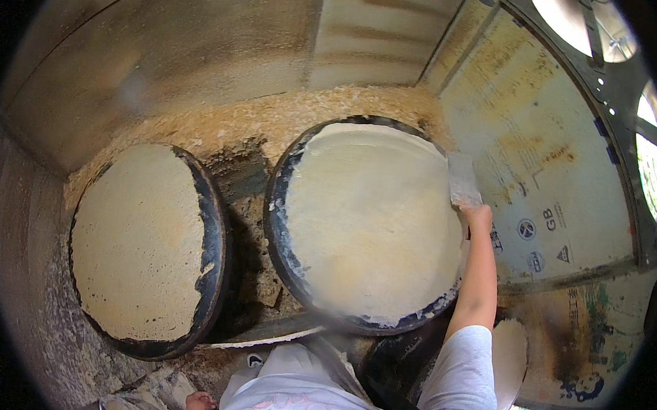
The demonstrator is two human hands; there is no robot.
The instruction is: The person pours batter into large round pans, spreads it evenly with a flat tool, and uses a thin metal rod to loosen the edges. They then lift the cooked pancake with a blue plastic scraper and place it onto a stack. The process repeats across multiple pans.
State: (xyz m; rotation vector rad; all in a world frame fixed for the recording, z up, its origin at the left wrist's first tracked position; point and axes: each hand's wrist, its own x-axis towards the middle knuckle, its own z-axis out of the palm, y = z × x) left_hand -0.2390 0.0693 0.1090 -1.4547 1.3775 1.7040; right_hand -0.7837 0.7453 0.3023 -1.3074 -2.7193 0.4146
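My right hand [477, 217] grips a wide flat scraper [464, 181], its blade at the upper right rim of a round black griddle [275, 241]. A thin, pale sheet of batter or flatbread [372, 218] covers most of this griddle, paler along its far edge. To the left stands a second round griddle [214, 255], bearing another pale sheet [137, 239] with small holes and a ragged right edge. Low in the view, my left hand [200, 405] hangs beside my shirt with the fingers curled; whether it holds anything is hidden.
Stained panels [537, 160], some with printed symbols, close in the right side and back. Crumbly tan material [334, 102] lies behind the griddles. A strip with a crusted white edge [266, 338] runs before my legs. Another pale round surface [509, 359] shows beyond my right arm.
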